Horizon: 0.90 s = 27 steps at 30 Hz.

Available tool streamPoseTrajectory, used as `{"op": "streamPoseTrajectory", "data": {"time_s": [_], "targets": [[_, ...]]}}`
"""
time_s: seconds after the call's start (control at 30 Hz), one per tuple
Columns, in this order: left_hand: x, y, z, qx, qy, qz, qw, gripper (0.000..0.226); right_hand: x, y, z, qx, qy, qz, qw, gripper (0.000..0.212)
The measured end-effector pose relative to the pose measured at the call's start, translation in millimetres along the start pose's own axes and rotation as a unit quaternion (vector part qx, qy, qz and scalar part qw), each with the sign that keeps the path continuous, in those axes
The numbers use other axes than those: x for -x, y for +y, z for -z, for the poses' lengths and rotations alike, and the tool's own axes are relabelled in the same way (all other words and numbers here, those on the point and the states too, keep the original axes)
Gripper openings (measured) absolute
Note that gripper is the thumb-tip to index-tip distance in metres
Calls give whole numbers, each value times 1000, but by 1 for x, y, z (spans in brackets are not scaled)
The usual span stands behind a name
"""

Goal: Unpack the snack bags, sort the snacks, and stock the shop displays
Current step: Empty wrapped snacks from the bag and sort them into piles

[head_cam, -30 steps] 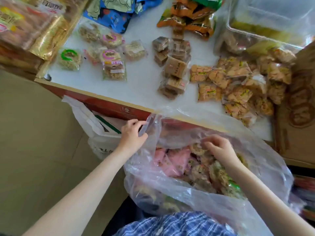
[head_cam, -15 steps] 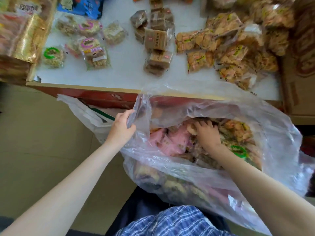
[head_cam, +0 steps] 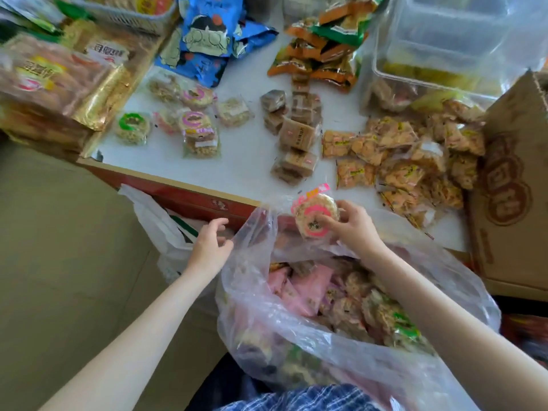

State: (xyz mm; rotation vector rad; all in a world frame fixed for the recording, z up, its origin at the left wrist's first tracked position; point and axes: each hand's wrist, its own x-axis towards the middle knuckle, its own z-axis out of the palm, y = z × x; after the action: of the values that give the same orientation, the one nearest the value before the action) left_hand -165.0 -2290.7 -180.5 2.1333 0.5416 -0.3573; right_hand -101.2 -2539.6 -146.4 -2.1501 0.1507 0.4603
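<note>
A big clear plastic bag (head_cam: 267, 310) full of wrapped snacks rests on my lap below the table edge. My right hand (head_cam: 353, 223) holds a round rice cake in a pink-printed wrapper (head_cam: 315, 216) just above the bag's mouth. My left hand (head_cam: 210, 247) is at the bag's left rim with fingers spread, touching the plastic loosely. On the white table (head_cam: 243, 161) lie sorted groups: round pink and green cakes (head_cam: 195, 129), brown square packets (head_cam: 296, 137), orange crisp packets (head_cam: 397, 161).
Blue snack bags (head_cam: 207, 40) and orange-green packs (head_cam: 323, 54) lie at the back. A clear plastic tub (head_cam: 444, 48) stands back right, a cardboard box (head_cam: 513, 185) at the right. Gold-wrapped packs (head_cam: 59, 75) fill the left. A white bag (head_cam: 157, 221) hangs below the table.
My right hand came up out of the bag with a pink-wrapped round cake. My left hand loosened its pinch on the bag rim and its fingers spread.
</note>
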Motion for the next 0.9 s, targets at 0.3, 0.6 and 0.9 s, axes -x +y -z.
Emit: {"op": "streamPoseTrajectory", "data": {"time_s": [0.3,0.6,0.9], "targets": [[-21,-39,34,58,10,61,996,43,-145,-162,-120,-323,-95,-92,937,30],[-23,-29,37,44,-33,18,998,41,-130,-146,-96,-310,-116,-127,935,22],[3,0,-5,-105,-170,-104,974,60,4,1,22,-126,-87,-64,986,13]]}}
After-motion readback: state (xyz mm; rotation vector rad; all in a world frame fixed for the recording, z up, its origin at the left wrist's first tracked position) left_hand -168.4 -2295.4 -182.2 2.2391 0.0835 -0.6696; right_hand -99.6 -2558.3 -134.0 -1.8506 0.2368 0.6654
